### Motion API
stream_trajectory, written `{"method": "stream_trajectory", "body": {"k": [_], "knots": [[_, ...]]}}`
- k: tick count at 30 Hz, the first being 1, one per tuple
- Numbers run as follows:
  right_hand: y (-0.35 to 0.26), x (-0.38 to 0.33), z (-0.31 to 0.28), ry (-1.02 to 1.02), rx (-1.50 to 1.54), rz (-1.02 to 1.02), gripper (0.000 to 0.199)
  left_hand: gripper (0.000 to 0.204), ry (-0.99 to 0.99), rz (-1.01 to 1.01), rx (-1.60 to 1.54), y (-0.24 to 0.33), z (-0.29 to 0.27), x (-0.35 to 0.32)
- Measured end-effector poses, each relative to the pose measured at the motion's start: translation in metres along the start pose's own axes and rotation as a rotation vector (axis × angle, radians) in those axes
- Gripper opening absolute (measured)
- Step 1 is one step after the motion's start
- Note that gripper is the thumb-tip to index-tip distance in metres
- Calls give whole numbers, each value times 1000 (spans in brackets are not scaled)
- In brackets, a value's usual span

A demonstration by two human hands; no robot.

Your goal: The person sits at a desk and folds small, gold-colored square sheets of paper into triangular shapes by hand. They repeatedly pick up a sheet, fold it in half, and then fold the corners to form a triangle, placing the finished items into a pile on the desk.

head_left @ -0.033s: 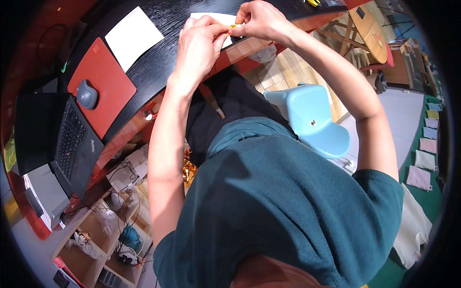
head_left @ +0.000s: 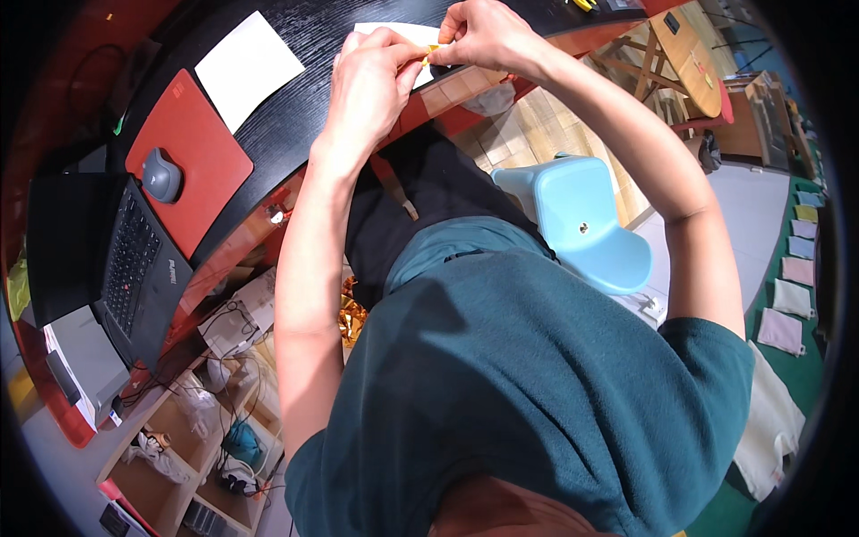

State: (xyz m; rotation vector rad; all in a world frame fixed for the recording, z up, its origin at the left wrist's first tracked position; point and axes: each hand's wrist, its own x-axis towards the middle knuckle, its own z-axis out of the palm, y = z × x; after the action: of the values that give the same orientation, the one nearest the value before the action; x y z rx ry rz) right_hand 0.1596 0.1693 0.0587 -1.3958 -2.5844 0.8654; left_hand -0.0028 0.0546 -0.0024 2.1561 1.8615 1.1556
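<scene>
Over a black wood-grained desk (head_left: 291, 112), pinching a tiny yellow piece (head_left: 433, 48) between the bare left hand (head_left: 371, 85) and bare right hand (head_left: 490, 38), above white paper (head_left: 417, 32). Leftward, past a rectangular white sheet (head_left: 249, 72), to a red mouse pad (head_left: 197, 152); rightward, to a pale-blue plastic chair (head_left: 577, 210).

Pale lettering on the black laptop (head_left: 134, 259), small marks on the grey mouse (head_left: 161, 175) and red mat (head_left: 208, 170)
</scene>
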Motion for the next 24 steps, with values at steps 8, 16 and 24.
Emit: {"method": "stream_trajectory", "body": {"k": [8, 16, 24], "knots": [[6, 15, -19, -216, 171, 117, 16, 20, 11, 27, 29, -3, 0, -2], [64, 48, -24, 68, -59, -183, 6, 20, 114, -10, 24, 4, 13, -6], [45, 3, 42, 249, 594, -328, 11, 18, 241, -165, 149, 25, 32, -9]]}}
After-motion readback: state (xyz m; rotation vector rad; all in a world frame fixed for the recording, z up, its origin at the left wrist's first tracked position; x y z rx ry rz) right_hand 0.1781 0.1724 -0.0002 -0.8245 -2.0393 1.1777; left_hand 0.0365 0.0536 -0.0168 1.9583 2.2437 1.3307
